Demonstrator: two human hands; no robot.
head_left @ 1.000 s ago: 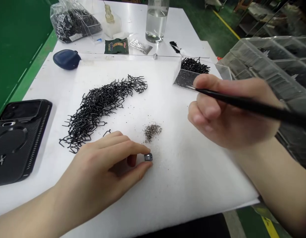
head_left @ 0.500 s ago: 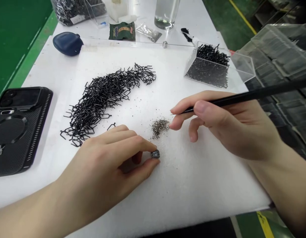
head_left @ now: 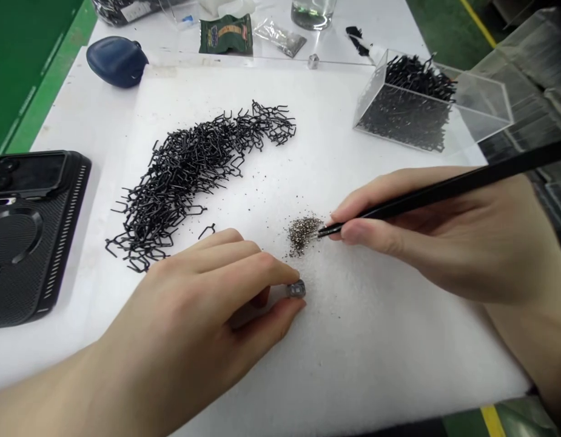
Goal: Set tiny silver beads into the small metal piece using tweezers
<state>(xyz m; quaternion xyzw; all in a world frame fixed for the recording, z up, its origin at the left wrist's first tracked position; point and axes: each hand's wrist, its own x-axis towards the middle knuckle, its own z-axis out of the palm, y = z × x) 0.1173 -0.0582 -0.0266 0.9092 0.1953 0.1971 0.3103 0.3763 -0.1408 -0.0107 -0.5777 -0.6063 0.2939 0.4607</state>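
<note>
Between the thumb and forefinger of my left hand (head_left: 207,303) is a small grey block (head_left: 296,289), pinched just above the white mat (head_left: 380,346). My right hand (head_left: 426,237) grips black tweezers (head_left: 416,197) like a pen. Their tips point left, at the right edge of a small pile of shiny metallic grains (head_left: 304,232). Whether a grain sits between the tips is too small to tell. Beyond my left hand, a curved heap of thin black forked pieces (head_left: 193,164) lies on the mat, with a single forked piece (head_left: 207,230) apart from it.
A clear box (head_left: 412,109) of black pieces stands at the back right. A black phone case (head_left: 34,237) lies at the left, a dark blue bulb (head_left: 117,61) behind it. Along the back are a green packet (head_left: 225,34), a small clear bag (head_left: 281,39) and a glass (head_left: 313,13).
My right hand has turned and the tweezer tips now show beside the grains. My left hand keeps its pinch on the block. The whole view has shifted slightly.
</note>
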